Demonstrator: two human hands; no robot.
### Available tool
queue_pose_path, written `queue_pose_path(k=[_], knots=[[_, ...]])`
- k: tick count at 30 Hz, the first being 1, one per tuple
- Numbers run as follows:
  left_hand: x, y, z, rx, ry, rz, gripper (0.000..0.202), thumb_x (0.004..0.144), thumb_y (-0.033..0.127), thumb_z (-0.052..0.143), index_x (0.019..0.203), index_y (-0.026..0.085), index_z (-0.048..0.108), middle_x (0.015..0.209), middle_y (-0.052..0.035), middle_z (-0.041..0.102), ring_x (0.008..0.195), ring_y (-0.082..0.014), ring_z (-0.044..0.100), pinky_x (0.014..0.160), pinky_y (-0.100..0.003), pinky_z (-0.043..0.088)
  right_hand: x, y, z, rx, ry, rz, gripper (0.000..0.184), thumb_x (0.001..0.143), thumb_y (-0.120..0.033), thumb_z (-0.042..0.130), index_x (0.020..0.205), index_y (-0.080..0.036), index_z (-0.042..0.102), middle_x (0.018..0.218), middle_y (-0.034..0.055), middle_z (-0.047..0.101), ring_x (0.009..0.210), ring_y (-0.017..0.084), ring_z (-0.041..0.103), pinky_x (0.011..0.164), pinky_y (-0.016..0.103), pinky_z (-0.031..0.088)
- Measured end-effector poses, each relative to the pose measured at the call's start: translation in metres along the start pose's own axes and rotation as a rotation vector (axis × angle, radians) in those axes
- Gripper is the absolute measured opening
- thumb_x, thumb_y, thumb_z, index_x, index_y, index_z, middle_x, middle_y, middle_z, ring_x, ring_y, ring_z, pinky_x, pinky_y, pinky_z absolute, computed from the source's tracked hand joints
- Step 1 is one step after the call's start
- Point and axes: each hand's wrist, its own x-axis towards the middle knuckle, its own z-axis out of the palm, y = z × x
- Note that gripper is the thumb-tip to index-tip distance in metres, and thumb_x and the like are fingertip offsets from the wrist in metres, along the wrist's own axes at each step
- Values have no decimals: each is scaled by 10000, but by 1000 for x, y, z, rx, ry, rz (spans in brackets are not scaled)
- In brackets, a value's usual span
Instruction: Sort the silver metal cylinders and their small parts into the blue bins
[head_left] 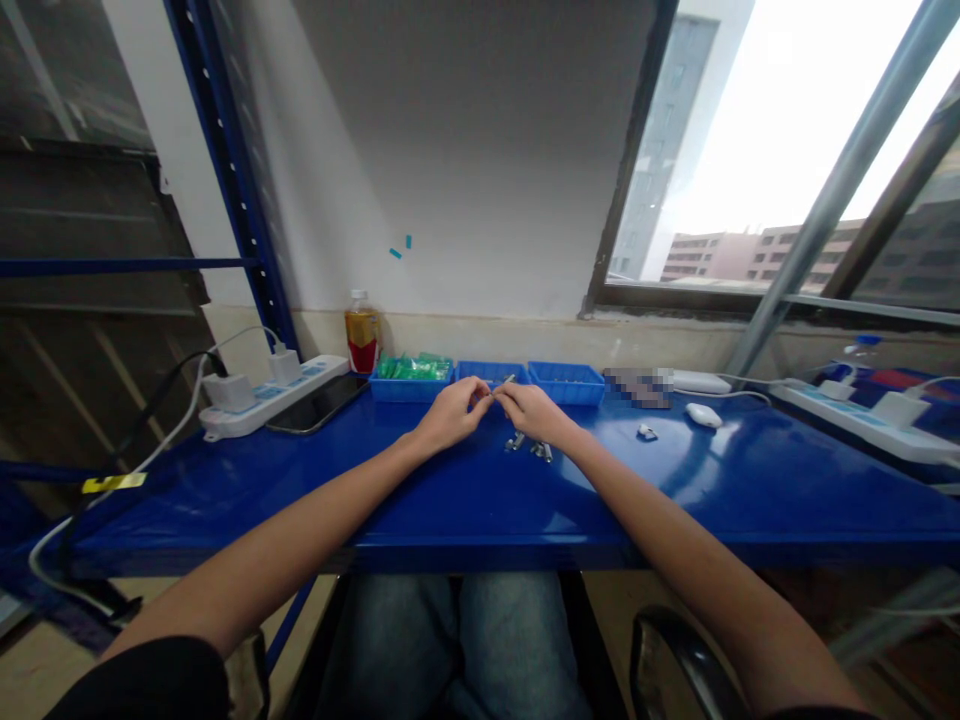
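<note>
My left hand (453, 412) and my right hand (531, 410) meet fingertip to fingertip above the blue table, just in front of the small bins. Both are closed in a pinch. A small silver metal part (509, 379) sticks up at my right fingers; its exact shape is too small to tell. Whatever sits between the left fingertips is hidden. Below my right hand, several loose silver metal parts (541, 452) lie on the table, partly covered by the hand.
Behind the hands stand a blue bin with green packets (414, 369), a middle blue bin (491, 370) and a right blue bin (567, 384). A drink bottle (362, 335), phone (319, 404) and power strip (281, 398) are left. White earbud case (703, 415) and another power strip (862, 420) lie right.
</note>
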Motion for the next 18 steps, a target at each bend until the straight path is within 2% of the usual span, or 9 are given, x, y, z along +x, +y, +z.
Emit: queue_pose_path(k=[2,4,11,14,18], knots=[[0,1,-1,3,18,-35,228,907,347,439,869,163,568,773,-36,623,701,-164,566,645,-271,427,-1,0,2,-5,21,-6,161,905,-201,482,1023,-157,583,691,6,602,651,135,555,626,224,363],[0,2,-2,1,20,-50,283,924,380,404,849,163,569,747,-28,618,672,-157,555,624,-265,407,-2,-1,3,-37,43,-19,220,883,-217,526,1093,-156,548,672,-6,587,651,143,551,632,228,368],[-1,5,-2,-22,-56,-15,339,941,397,358,838,158,575,761,-35,623,707,-163,561,651,-264,412,-2,-2,-2,-171,130,-38,160,910,-255,471,999,-174,577,834,54,652,773,164,593,711,242,393],[-2,3,1,-18,-165,38,267,916,347,419,922,154,603,814,-46,630,735,-164,565,674,-267,424,-1,21,-13,-246,228,114,220,936,-309,416,957,-185,597,889,67,669,835,184,607,745,259,398],[-6,4,7,-19,-379,200,247,867,335,524,1018,167,623,867,-49,629,789,-163,575,742,-266,433,-7,69,-28,-400,303,410,232,913,-291,426,1014,-158,588,965,112,646,909,231,579,783,300,406]])
